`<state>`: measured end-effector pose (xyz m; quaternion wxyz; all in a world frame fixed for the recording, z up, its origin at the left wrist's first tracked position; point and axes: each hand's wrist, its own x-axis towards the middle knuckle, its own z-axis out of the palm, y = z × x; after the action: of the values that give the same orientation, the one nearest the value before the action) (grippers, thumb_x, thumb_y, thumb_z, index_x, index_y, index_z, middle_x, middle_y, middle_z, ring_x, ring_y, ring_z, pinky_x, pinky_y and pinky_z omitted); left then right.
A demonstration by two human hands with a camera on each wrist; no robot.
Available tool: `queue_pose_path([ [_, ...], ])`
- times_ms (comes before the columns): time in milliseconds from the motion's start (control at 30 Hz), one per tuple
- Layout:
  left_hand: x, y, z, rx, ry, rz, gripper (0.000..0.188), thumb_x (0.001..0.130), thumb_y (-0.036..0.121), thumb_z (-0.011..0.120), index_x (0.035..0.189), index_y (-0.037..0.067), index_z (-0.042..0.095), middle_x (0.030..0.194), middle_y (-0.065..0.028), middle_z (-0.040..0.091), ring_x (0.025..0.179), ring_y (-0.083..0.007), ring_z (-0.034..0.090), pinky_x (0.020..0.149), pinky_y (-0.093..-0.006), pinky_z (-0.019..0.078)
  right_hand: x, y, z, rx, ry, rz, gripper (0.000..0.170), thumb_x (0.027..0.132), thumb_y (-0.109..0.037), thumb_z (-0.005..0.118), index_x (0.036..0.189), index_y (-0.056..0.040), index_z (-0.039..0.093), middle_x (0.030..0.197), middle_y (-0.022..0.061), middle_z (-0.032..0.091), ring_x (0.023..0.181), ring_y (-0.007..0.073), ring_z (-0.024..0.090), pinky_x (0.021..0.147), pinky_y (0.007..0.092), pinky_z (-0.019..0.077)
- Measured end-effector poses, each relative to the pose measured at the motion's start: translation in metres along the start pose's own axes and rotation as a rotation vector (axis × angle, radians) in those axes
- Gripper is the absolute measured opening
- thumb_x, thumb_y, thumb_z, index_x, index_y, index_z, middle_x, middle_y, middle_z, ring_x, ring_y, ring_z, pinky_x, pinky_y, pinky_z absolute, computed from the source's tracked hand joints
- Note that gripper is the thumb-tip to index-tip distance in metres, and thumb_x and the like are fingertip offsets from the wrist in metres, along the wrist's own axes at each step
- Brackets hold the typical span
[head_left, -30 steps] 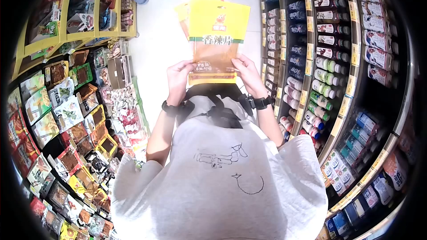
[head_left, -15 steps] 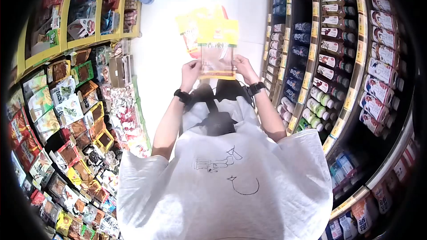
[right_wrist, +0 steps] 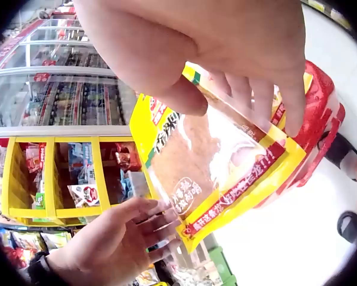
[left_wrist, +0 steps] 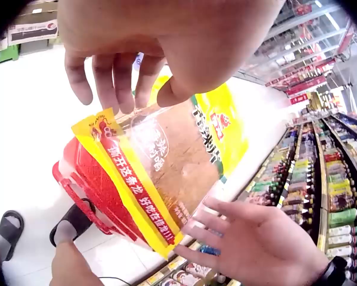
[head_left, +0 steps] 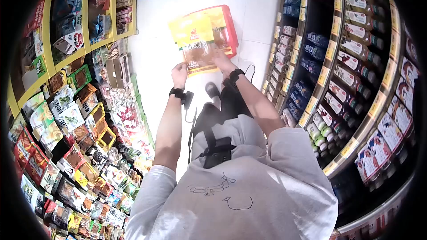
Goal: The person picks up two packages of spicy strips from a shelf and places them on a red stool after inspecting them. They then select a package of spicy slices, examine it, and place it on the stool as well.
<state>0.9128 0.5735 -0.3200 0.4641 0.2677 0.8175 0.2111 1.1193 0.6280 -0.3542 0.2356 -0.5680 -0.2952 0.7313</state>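
Note:
A yellow snack packet [head_left: 197, 53] with a clear window over flat brown slices is held by its two sides. My left hand [head_left: 179, 75] pinches its left edge, thumb in front and fingers behind the clear film, as the right wrist view shows. At the other edge my right hand [head_left: 223, 61] holds the packet, its thumb [right_wrist: 187, 98] in front and its fingers partly seen through the plastic. Beneath and beyond the packet is a red basket [head_left: 234, 40] with other yellow packaging [head_left: 217, 16] in it, partly hidden by the packet.
Yellow-framed bins [head_left: 84, 33] and racks of bagged snacks [head_left: 73, 120] line the left. Shelves of bottles [head_left: 356, 53] run along the right. Pale tiled floor [head_left: 253, 13] lies between them, with a slippered foot [head_left: 213, 90] below the hands.
The packet has been lowered and tilted, its top swinging left. The right hand has come inward over the packet, and the red basket behind now shows more. The view has shifted too.

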Motion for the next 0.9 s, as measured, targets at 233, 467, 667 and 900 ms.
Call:
queue_pose_path([
  [233,0.053,0.008,0.014,0.08,0.03,-0.158,0.032,0.087,0.017,0.059,0.108,-0.006,0.063,0.098,-0.0151,0.067,0.088,-0.0183,0.062,0.081,-0.0293,0.0477,0.052,0.006,0.029,-0.374,0.045,0.05,0.056,0.079,-0.009,0.054,0.131,-0.0026,0.034,0.126,0.0239,0.044,0.12,0.0366,0.043,0.102,0.0417,0.0339],
  [467,0.086,-0.025,0.024,0.208,-0.08,-0.169,0.053,0.083,0.022,0.059,0.124,-0.01,0.049,0.113,-0.024,0.061,0.104,-0.0292,0.059,0.089,-0.034,0.0457,0.062,0.029,0.049,-0.699,0.255,-0.035,0.066,0.076,-0.011,0.06,0.134,-0.0016,0.03,0.121,0.025,0.043,0.113,0.0431,0.042,0.099,0.0505,0.0336],
  [667,0.048,-0.008,0.013,0.279,0.196,0.089,0.038,0.081,0.009,0.058,0.117,-0.003,0.057,0.115,-0.0218,0.061,0.11,-0.0315,0.057,0.095,-0.036,0.0422,0.012,-0.015,0.023,-0.695,0.272,-0.034,0.059,0.078,-0.01,0.058,0.132,-0.0012,0.035,0.108,0.0228,0.052,0.104,0.0397,0.052,0.089,0.0482,0.0431],
  [900,-0.026,-0.041,-0.014,0.132,-0.07,0.127,0.026,0.083,0.01,0.057,0.106,0.0,0.063,0.102,-0.0196,0.065,0.097,-0.0322,0.062,0.088,-0.0362,0.0463,-0.02,0.004,-0.031,-0.622,0.215,0.21,0.027,0.081,-0.019,0.053,0.099,-0.0023,0.065,0.091,0.0213,0.067,0.09,0.0356,0.064,0.081,0.0409,0.0497],
])
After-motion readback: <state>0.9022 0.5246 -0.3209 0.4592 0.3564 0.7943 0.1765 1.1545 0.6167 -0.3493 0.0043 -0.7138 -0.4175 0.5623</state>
